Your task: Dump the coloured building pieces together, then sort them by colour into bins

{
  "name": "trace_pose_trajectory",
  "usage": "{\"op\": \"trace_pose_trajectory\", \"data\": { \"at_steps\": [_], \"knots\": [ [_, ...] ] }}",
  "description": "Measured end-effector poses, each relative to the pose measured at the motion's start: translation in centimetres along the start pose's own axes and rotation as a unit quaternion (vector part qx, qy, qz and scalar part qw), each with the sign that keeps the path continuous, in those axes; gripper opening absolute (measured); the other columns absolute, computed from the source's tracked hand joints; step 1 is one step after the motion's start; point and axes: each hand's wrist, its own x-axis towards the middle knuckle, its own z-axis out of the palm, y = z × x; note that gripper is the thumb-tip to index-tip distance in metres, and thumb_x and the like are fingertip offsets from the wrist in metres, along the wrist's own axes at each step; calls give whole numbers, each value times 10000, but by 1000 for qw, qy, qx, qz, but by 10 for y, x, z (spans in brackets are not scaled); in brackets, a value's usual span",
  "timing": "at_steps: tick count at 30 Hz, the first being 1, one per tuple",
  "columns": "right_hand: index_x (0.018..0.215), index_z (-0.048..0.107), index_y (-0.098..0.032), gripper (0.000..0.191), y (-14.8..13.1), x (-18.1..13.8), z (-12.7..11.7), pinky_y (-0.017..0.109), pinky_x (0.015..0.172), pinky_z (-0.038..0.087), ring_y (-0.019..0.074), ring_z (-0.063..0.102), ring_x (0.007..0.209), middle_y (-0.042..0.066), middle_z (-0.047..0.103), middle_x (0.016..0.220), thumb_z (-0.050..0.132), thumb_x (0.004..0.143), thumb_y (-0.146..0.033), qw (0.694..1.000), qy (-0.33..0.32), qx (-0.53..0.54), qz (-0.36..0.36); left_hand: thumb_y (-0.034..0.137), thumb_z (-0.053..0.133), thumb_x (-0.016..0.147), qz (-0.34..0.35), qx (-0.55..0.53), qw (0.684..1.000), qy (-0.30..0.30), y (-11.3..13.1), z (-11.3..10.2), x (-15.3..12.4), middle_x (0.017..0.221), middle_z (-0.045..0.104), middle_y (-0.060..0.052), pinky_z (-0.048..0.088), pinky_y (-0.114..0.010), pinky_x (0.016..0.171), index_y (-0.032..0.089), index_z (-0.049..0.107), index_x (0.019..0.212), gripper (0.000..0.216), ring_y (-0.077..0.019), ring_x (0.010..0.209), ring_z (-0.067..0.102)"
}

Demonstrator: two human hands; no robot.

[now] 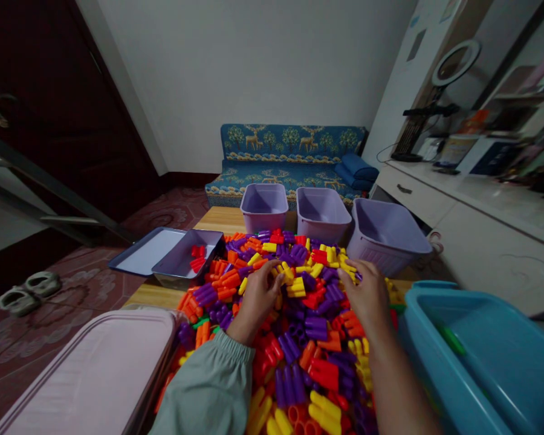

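Finger-shaped plastic building blocks in purple, red, orange and yellow (292, 386) lie in a thick heap in front of me. Over the middle of the heap, my left hand (260, 296) is curled, its thumb and index finger closed at the edge of a yellow block (287, 273). My right hand (367, 293) reaches over the right side, thumb and fingers apart, close to several yellow blocks (330, 254). Its fingertips partly cover what lies beneath them. Beside the left hand lie orange blocks (230, 279) and purple ones.
Three lilac bins (263, 208) stand along the table's far edge. At the left, an open box (174, 275) holds a few red blocks, with a pale pink lid (104, 362) nearer me. A blue-green tub (417, 344) stands at the right. Beyond is a patterned sofa (290, 160).
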Motion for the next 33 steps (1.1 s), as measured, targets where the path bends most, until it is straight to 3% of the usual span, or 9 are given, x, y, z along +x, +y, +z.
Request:
{"op": "trace_pose_trajectory", "data": {
  "at_steps": [4, 8, 11, 16, 21, 27, 29, 33],
  "knots": [
    [1149, 696, -98, 422, 34, 4, -3, 493, 1080, 346, 356, 484, 1230, 214, 571, 1279, 515, 828, -303, 987, 48, -142, 50, 273, 569, 874, -1, -6, 1000, -9, 2, 0, 0, 711, 642, -15, 399, -245, 575, 142, 660, 1138, 308, -146, 612, 565],
    [1104, 734, -157, 397, 47, -2, 4, 518, 1007, 404, 391, 463, 1245, 209, 525, 1323, 511, 839, -352, 976, -24, -193, 102, 266, 570, 870, -6, -6, 1000, -12, 1, 1, 0, 696, 631, -10, 382, -238, 558, 143, 665, 1134, 307, -141, 595, 550],
    [1073, 739, -179, 383, 50, -7, 9, 485, 935, 455, 352, 555, 1130, 184, 541, 1307, 521, 836, -385, 972, -66, -198, 106, 262, 574, 865, -1, -4, 1000, -10, 0, 1, 0, 673, 618, -1, 372, -231, 543, 144, 669, 1124, 300, -136, 580, 539],
    [1054, 727, -143, 344, 44, -6, 8, 420, 945, 443, 297, 601, 1058, 168, 642, 1173, 511, 851, -318, 974, -64, -209, 62, 256, 586, 857, -1, -5, 1000, -14, 2, 0, 0, 684, 635, -7, 386, -228, 547, 136, 676, 1123, 305, -133, 578, 548],
    [1014, 737, -123, 342, 29, -1, -1, 385, 886, 452, 282, 625, 953, 152, 694, 1045, 496, 876, -324, 973, -96, -200, 67, 240, 578, 866, -14, 2, 1000, -23, 6, -2, 0, 728, 659, -30, 423, -239, 603, 109, 682, 1145, 326, -146, 633, 579],
    [924, 762, -164, 266, 34, -3, 5, 372, 950, 414, 281, 578, 1095, 164, 636, 1159, 567, 829, -317, 974, -82, -195, 86, 240, 576, 869, -16, 6, 999, -28, 6, -1, -1, 714, 658, -33, 456, -247, 660, 105, 692, 1147, 330, -155, 666, 604],
    [937, 755, -168, 268, 36, -4, 7, 333, 875, 444, 254, 606, 1028, 159, 640, 1149, 569, 831, -330, 974, -106, -184, 84, 240, 580, 867, -13, 6, 999, -30, 6, -1, 0, 726, 666, -37, 462, -250, 670, 105, 692, 1149, 332, -158, 673, 608],
    [930, 740, -182, 276, 33, -4, 5, 280, 692, 433, 207, 648, 809, 108, 710, 899, 528, 859, -344, 970, -162, -149, 99, 252, 579, 869, -12, -1, 999, -38, 5, -1, 0, 752, 682, -46, 457, -252, 664, 105, 687, 1159, 343, -158, 670, 606]
  ]
}}
